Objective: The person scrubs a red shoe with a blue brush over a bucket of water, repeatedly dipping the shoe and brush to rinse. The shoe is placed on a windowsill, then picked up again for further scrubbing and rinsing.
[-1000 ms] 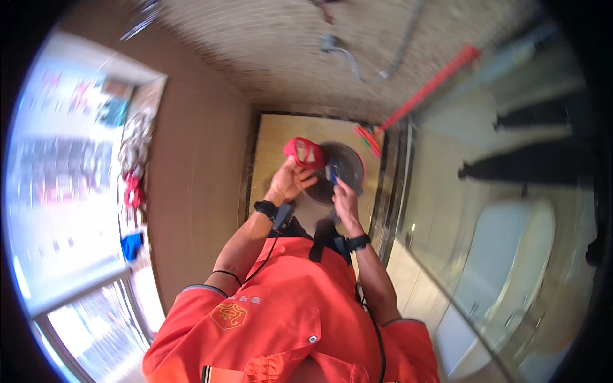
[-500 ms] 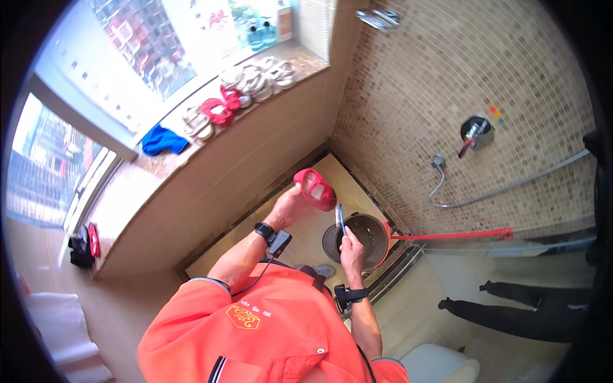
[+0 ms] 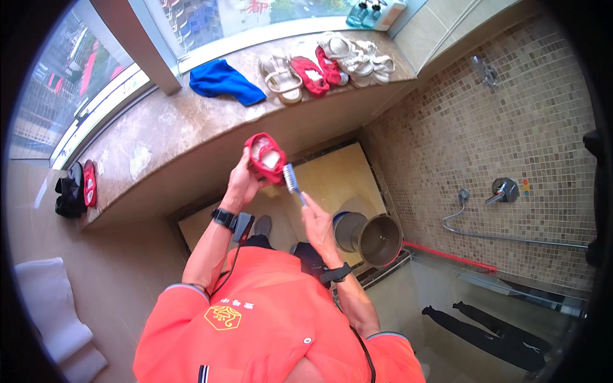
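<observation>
My left hand [image 3: 239, 184] grips a small red shoe [image 3: 267, 153] with a pale inside, held up above the tan floor mat-like area. In my right hand [image 3: 319, 226] is a blue-handled scrub brush [image 3: 292, 180] with white bristles. The brush head is right beside the shoe's lower edge; whether the bristles touch it I cannot tell. Below and to the right of my right hand stands a brown bucket [image 3: 380, 240], with a second round vessel [image 3: 347, 225] against it.
On the window ledge [image 3: 137, 137] lie a blue cloth [image 3: 223, 82], white sandals [image 3: 281, 78], red shoes [image 3: 311, 75] and bottles [image 3: 359, 14]. Dark shoes [image 3: 71, 191] sit at its left end. A mixer tap [image 3: 504, 190] and hose [image 3: 511, 239] are on the tiled wall. A red pole [image 3: 450, 255] runs along its base.
My view has shifted, so the ledge shows more fully. The brush has come up from over the bucket to beside the shoe. Both hands keep hold of their things.
</observation>
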The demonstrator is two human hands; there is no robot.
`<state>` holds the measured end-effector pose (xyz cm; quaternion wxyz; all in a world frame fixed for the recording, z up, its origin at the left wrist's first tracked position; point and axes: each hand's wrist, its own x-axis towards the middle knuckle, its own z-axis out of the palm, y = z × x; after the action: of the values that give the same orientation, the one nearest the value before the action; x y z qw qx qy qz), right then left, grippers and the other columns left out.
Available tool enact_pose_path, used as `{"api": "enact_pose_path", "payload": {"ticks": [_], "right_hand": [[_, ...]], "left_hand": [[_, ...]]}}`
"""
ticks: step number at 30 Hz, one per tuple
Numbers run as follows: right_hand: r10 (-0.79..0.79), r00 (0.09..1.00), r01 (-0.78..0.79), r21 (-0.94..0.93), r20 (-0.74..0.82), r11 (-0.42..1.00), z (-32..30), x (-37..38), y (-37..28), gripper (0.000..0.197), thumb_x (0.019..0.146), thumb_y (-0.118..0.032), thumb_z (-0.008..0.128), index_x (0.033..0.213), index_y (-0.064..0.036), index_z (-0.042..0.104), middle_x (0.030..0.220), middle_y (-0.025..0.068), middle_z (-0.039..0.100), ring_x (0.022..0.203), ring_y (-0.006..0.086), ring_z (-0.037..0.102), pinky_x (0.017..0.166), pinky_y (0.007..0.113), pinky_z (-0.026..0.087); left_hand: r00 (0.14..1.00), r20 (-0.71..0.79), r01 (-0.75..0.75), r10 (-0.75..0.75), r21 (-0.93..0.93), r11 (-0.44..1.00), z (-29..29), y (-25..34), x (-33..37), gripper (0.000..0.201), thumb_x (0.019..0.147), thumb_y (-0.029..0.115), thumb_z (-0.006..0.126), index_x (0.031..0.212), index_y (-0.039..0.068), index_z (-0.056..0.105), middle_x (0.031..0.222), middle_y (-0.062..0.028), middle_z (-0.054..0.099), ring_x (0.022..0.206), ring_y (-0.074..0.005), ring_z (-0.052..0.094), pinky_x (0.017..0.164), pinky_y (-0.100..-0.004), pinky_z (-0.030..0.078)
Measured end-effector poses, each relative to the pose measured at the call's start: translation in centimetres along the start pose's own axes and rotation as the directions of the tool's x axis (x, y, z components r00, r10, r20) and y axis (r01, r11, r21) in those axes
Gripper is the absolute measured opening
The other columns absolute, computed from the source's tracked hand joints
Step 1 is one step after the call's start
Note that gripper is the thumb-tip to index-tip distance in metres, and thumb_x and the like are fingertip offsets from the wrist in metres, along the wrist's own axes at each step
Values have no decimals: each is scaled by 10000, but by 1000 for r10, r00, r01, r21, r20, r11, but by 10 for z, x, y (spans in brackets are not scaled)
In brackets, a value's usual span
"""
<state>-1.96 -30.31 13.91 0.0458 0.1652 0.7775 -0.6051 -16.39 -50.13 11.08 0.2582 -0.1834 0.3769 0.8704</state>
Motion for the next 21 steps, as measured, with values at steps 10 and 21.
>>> {"api": "enact_pose_path", "payload": {"ticks": [10,21], "right_hand": [[-225,895,248,-9,386,969,49,54,-78,402,1014,-168,569,1393,-45,620,748,150,567,656,136,563,642,324,498],[-266,627,287,100,733,953,117,97,-107,401,1033,-125,554,1424,-62,620,741,-28,481,683,45,452,621,243,422]], "left_hand": [[931,-2,-365,365,-1,931,-53,76,-59,609,950,106,669,1511,95,432,1404,-116,611,1276,-276,623,1031,-487,553],[709,-344,-604,615,154,782,-102,114,-116,609,925,-40,644,1491,62,443,1357,-146,630,1218,-303,669,1012,-500,594]]}}
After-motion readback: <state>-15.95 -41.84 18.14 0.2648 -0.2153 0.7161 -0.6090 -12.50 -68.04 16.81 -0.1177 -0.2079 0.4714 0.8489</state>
